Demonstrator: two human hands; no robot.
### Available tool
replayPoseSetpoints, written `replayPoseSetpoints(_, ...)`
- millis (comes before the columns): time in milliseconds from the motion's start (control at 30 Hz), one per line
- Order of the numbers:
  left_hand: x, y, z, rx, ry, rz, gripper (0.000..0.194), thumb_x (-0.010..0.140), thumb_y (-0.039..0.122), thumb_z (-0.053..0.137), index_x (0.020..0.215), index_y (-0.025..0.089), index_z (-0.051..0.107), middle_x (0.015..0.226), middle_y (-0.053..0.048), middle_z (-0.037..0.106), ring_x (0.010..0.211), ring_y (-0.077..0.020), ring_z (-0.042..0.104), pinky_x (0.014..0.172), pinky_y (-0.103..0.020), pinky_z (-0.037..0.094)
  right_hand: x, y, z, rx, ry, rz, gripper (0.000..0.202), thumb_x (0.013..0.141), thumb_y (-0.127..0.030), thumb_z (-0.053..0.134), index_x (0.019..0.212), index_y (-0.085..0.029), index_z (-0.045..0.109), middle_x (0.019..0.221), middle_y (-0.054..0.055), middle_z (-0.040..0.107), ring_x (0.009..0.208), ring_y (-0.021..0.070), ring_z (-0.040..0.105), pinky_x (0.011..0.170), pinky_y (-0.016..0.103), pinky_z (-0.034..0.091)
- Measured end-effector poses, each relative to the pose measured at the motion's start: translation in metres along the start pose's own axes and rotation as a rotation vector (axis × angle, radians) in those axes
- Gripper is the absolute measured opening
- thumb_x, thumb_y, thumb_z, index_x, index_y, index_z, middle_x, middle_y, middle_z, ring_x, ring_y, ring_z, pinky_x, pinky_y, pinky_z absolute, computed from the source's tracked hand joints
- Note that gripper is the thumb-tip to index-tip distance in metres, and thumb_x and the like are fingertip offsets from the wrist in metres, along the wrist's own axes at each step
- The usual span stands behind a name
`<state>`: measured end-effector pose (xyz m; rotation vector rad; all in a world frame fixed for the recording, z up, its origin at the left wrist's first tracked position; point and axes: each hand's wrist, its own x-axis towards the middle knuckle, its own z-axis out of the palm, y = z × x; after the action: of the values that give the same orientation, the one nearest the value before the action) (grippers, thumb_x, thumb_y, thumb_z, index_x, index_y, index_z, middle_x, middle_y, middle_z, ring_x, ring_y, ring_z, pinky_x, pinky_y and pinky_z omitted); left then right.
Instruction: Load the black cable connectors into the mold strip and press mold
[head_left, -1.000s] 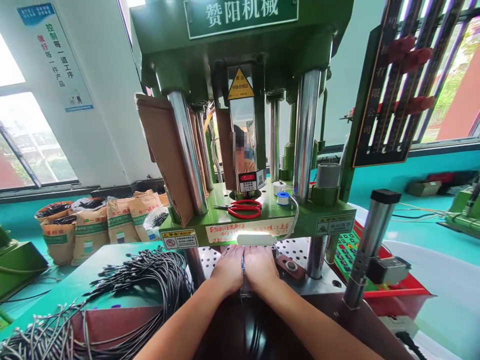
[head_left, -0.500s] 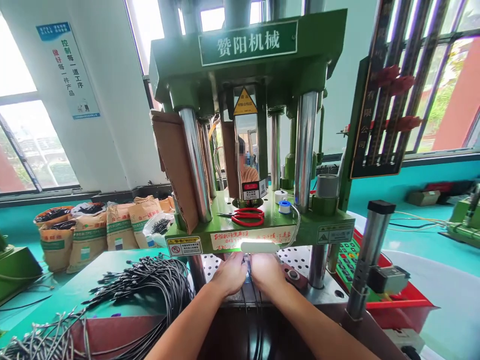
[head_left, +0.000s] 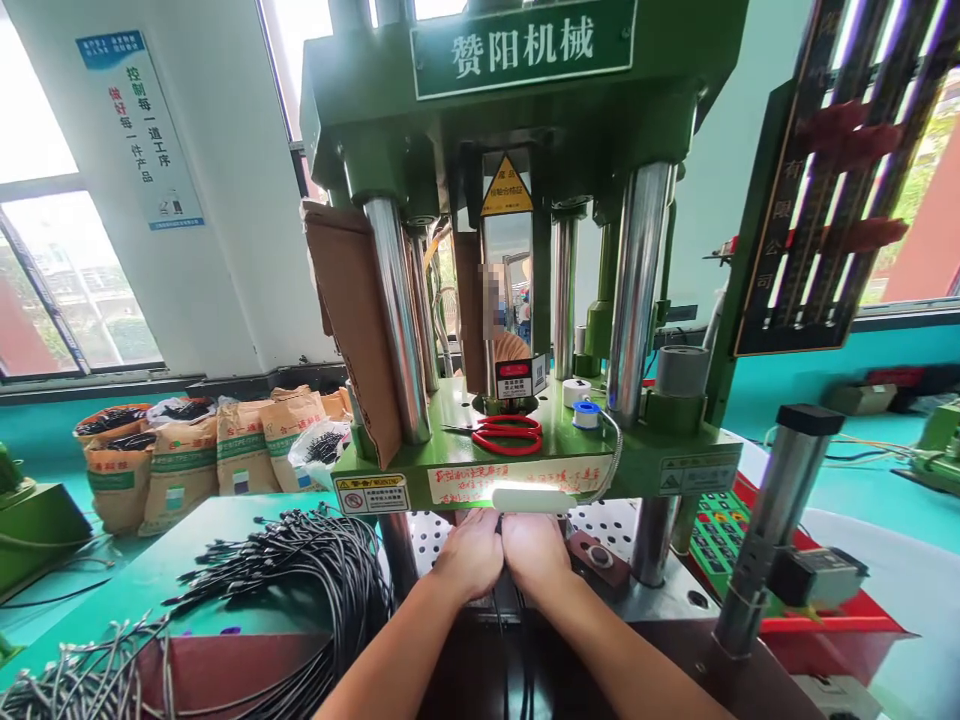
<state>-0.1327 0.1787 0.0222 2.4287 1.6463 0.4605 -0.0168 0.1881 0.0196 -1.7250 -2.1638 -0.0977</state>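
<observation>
My left hand (head_left: 469,556) and my right hand (head_left: 534,550) are pressed together, knuckles up, under the lit front edge of a green vertical press (head_left: 525,70). Both rest on the perforated metal bed (head_left: 607,520) of the machine. Thin black cables (head_left: 514,640) run from between the two hands back toward me. What the fingers pinch is hidden beneath them. Red-handled scissors (head_left: 504,434) lie on the green platen (head_left: 420,465) just above my hands.
A big bundle of black cables (head_left: 300,555) lies on the teal table to the left. Sacks of pellets (head_left: 180,455) stand by the wall. A chrome post with a sensor box (head_left: 780,520) rises at right, beside a red-edged control panel (head_left: 716,530).
My hands, apart half a second ago, have closed together again over the cables under the platen. The view shifted slightly.
</observation>
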Motion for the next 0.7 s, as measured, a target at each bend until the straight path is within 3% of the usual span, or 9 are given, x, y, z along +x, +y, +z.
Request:
replayPoseSetpoints(167,-0.002,0.004,-0.008,0.031,0.007,0.021,0.045,0.084,0.017,0.029,0.124,0.017,0.049,0.130,-0.009,0.054,0.122,-0.0209,0.046,0.108,-0.039,0.028,-0.001,0.017,-0.015,0.043,0.026,0.022,0.019,0.091,-0.023,0.050,0.098,-0.015,0.066,0.100,0.007,0.068,0.091,0.0192,0.062,0.082,0.035,0.046)
replayPoseSetpoints(367,0.001,0.038,-0.008,0.072,0.012,0.136,0.050,0.084,0.024,0.032,0.132,0.015,0.043,0.136,-0.010,0.049,0.126,-0.0237,0.041,0.111,-0.042,0.022,-0.024,0.055,-0.026,0.056,0.082,0.093,0.036,0.091,-0.014,0.033,0.102,-0.012,0.067,0.099,0.015,0.067,0.093,0.0234,0.061,0.079,0.030,0.042)
replayPoseSetpoints(500,0.010,0.057,0.001,0.097,-0.023,0.185,0.051,0.083,0.027,0.034,0.130,0.009,0.046,0.134,-0.015,0.050,0.124,-0.0271,0.044,0.108,-0.044,0.027,-0.033,0.058,-0.021,0.046,0.052,0.095,0.034,0.089,-0.018,0.036,0.106,-0.015,0.066,0.097,0.014,0.068,0.088,0.0270,0.061,0.074,0.034,0.042)
replayPoseSetpoints(700,0.017,0.056,0.006,0.129,-0.032,0.164,0.051,0.085,0.028,0.030,0.129,0.008,0.046,0.131,-0.017,0.053,0.121,-0.0287,0.047,0.105,-0.045,0.030,-0.028,0.057,-0.014,0.059,0.005,0.069,0.036,0.088,-0.018,0.036,0.112,-0.017,0.063,0.101,0.012,0.069,0.094,0.0277,0.059,0.076,0.035,0.039)
